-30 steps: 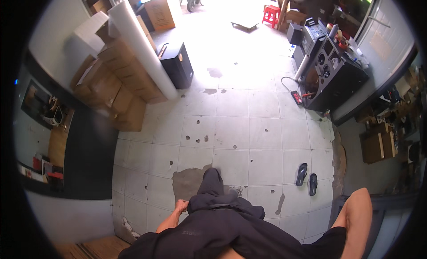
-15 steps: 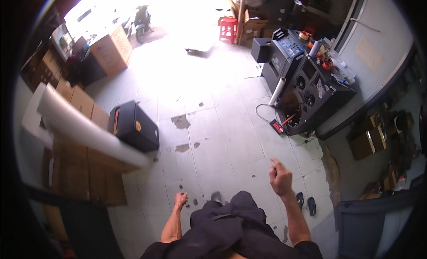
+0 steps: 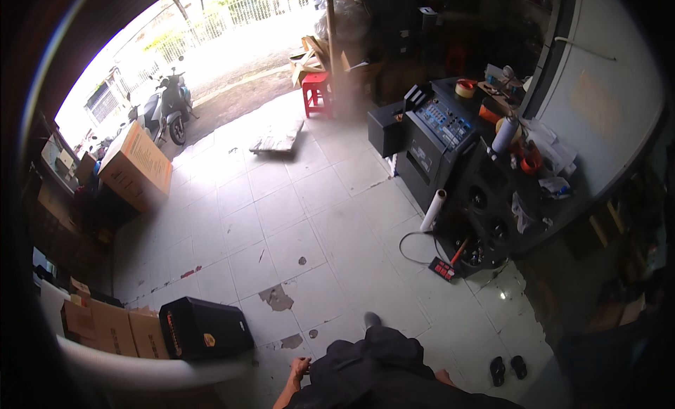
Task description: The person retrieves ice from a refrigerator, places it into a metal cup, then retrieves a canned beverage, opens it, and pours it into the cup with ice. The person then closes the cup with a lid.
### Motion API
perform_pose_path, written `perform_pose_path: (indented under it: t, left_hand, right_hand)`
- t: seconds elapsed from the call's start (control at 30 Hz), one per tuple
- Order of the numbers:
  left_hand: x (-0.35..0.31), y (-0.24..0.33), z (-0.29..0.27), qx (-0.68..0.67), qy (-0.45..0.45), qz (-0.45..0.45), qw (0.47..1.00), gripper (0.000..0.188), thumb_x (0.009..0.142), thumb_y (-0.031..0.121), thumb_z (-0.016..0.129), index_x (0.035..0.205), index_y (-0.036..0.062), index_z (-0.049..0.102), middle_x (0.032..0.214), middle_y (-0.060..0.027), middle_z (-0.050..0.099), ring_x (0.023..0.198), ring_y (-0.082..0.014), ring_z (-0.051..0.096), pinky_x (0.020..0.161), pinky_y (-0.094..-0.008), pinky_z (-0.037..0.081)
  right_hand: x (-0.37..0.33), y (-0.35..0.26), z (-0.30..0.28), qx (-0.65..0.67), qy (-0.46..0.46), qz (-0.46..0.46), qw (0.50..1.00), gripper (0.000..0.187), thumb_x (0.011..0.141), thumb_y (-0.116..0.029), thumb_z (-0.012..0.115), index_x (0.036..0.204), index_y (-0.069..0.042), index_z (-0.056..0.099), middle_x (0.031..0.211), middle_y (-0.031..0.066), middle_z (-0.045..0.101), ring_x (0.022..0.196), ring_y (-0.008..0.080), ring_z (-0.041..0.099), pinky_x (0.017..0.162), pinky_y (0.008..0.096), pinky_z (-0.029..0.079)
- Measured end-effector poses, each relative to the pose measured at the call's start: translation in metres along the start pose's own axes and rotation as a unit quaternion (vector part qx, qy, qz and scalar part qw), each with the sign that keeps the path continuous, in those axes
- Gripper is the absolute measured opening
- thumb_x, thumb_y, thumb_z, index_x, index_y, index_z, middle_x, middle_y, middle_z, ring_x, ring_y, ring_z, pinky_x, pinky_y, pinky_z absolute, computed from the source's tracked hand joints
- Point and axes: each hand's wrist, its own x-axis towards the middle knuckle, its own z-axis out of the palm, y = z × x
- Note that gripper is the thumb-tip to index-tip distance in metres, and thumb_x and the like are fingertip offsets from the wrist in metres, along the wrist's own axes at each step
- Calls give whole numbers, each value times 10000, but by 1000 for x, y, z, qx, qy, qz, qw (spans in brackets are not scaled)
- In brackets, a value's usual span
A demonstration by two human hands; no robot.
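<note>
My left hand (image 3: 300, 367) hangs low beside my left thigh, its fingers loosely curled with nothing visible in them. My right hand (image 3: 443, 376) is at my right hip, mostly hidden by my dark clothing, so its fingers do not show. Neither hand touches any equipment. One grey-covered foot (image 3: 373, 319) steps forward on the pale tiled floor (image 3: 337, 219). Left of my left hand stands a black speaker box (image 3: 211, 329). Ahead on the right is a large black speaker cabinet (image 3: 485, 191) with round drivers, tools and tape on top.
A mixer console (image 3: 444, 124) sits beside a white roll (image 3: 433, 209) and a small red-and-black device (image 3: 443, 269). Black slippers (image 3: 498, 371) lie at right. Ahead are a wrapped flat package (image 3: 278, 136), red stool (image 3: 317, 94), large carton (image 3: 135, 166) and scooter (image 3: 171, 107). A white tube (image 3: 140, 363) is at lower left.
I have moved forward and the view has tilted up toward the doorway. My right hand has dropped from in front to my hip; my left hand has come closer to my thigh.
</note>
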Motion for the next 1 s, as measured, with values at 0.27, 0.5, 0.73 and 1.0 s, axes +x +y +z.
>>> perform_pose_path:
  t: [0.27,0.5,0.73,1.0]
  left_hand:
    - [98,174,16,36,-16,-44,998,329,906,206,624,1118,-46,630,814,-146,700,599,-243,658,505,-349,541]
    - [250,374,-46,14,-18,-59,998,336,903,203,624,1121,-54,628,816,-150,701,598,-242,658,506,-350,541]
    - [406,668,-100,-53,-24,52,997,353,909,200,605,1132,-73,617,841,-161,703,602,-227,659,517,-342,542]
    - [563,939,-90,-34,-4,140,990,401,952,219,565,1190,-103,570,932,-205,696,709,-269,684,595,-370,575]
  right_hand:
    - [97,-467,-185,-15,240,-360,901,296,886,-262,571,1019,-37,710,1016,225,698,1002,409,656,877,461,526]
    - [99,-719,-271,-15,210,-370,905,341,898,-269,582,1134,-44,682,1103,209,692,1057,378,653,910,424,527]
    - [192,-753,-287,34,211,-189,958,277,840,-258,582,977,-75,738,813,152,733,741,301,727,766,393,572]
    - [165,-867,-310,-12,20,-35,999,264,846,-187,580,910,58,654,785,188,717,659,267,723,585,390,582]
